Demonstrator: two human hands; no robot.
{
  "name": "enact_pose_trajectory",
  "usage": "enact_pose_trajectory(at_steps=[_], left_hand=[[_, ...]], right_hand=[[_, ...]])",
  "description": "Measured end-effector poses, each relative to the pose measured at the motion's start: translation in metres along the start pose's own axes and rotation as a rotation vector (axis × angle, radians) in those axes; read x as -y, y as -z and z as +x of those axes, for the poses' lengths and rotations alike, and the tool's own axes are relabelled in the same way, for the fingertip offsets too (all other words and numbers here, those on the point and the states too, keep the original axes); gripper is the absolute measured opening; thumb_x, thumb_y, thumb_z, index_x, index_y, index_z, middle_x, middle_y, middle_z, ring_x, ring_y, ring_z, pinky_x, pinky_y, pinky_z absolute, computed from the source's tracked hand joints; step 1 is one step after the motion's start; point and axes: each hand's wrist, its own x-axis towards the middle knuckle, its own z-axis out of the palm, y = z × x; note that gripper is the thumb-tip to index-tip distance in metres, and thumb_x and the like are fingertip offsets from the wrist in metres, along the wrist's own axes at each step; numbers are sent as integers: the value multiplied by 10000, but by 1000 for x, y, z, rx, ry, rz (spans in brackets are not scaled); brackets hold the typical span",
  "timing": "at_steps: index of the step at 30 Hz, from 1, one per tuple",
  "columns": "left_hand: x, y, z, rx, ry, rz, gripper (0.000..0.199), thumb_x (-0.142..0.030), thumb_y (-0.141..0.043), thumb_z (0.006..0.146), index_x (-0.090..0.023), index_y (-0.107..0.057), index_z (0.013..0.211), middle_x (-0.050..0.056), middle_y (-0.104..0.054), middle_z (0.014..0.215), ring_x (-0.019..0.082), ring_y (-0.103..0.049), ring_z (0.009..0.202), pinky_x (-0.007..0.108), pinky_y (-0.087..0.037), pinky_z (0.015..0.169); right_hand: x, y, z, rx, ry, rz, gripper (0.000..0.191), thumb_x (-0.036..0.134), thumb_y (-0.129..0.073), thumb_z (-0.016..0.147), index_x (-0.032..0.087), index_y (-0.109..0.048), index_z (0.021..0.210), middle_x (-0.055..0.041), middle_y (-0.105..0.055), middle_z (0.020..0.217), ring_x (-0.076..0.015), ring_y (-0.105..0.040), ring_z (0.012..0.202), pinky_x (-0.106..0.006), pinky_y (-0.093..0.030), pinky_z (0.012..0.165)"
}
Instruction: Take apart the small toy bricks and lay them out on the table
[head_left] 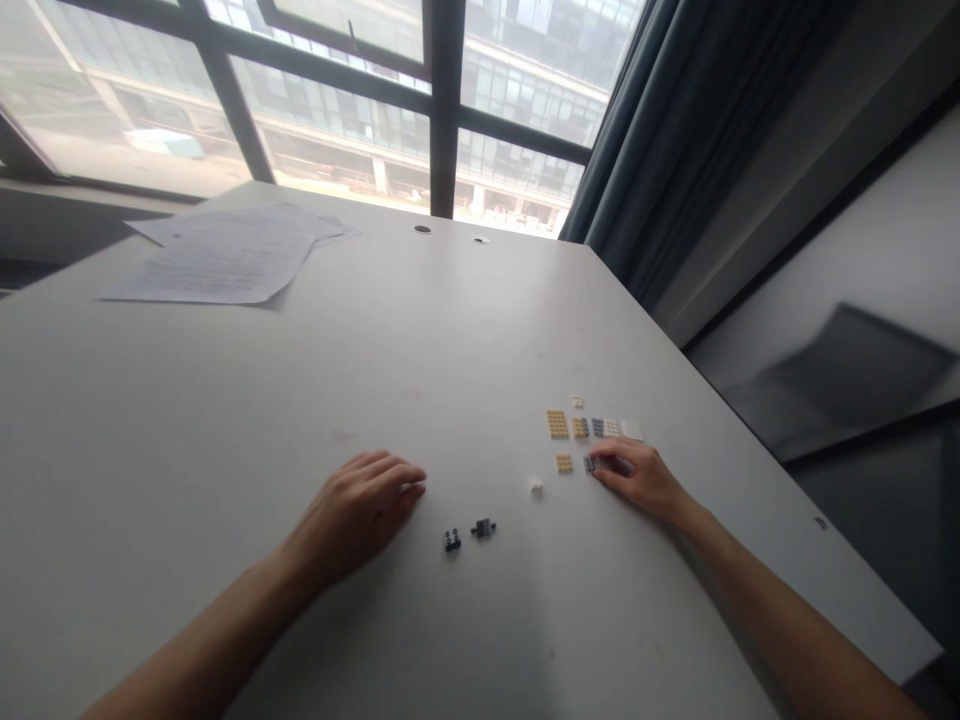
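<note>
Pinching a small grey piece [588, 465] between thumb and forefinger, your right hand [636, 474] is low over the right part of the table [420, 350]; you cannot tell from here whether the piece is off the surface. Your left hand [364, 502] rests loosely curled on the table, grasping nothing that shows, with a slight gap between its thumb and forefinger. Just right of that hand and a little nearer to you lie a dark piece with round studs [451, 541] and, beside it, a grey piece with dark ends [484, 528]. Farther right, a small white piece [536, 487] lies by itself between these two and the rest. Just left of the piece in your fingers is a small yellow plate [564, 464]. Behind it, on the far side, a row runs from left to right: a larger yellow plate [557, 424], a yellow-and-grey piece [580, 428], a dark grey piece [598, 428], a white studded piece [612, 427] and a flat white piece [632, 430]. Beyond the row lies a pale piece [577, 401]. Papers [225, 260] overlap at the far left, near the window [442, 110].
</note>
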Motion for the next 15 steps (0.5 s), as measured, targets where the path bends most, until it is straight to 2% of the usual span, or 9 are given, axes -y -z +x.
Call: enact_pose_trajectory(at_steps=[5,8,11,15], left_hand=[[-1,0,0,1,-4,-5,96,-207,-525,882,-189,-616,904,46,-671,841,159,-593,774,289,-460,753],[0,0,1,2,-3,-3,92,-208,-529,880,-189,-615,904,46,-671,840,159,-591,773,287,-459,748],[1,-1,1,9,-3,-3,96,-214,-525,881,-188,-616,902,49,-671,842,157,-589,766,287,-460,747],[1,0,0,8,3,2,106,-219,-524,878,-187,-622,904,50,-670,837,155,-592,763,287,-465,747]], right_hand=[[1,1,0,4,16,-22,181,214,-648,797,224,-671,976,-55,-688,1002,-218,-643,949,-376,-522,861],[5,-4,-2,-62,69,-39,217,207,-646,803,221,-657,1019,-67,-674,1056,-224,-625,1009,-391,-504,911],[19,-15,-1,-126,145,-44,217,200,-629,820,213,-650,1035,-80,-661,1066,-221,-614,1022,-392,-502,917],[47,-34,5,-42,277,-21,209,198,-621,835,212,-641,1042,-74,-673,1008,-211,-616,964,-370,-523,858]])
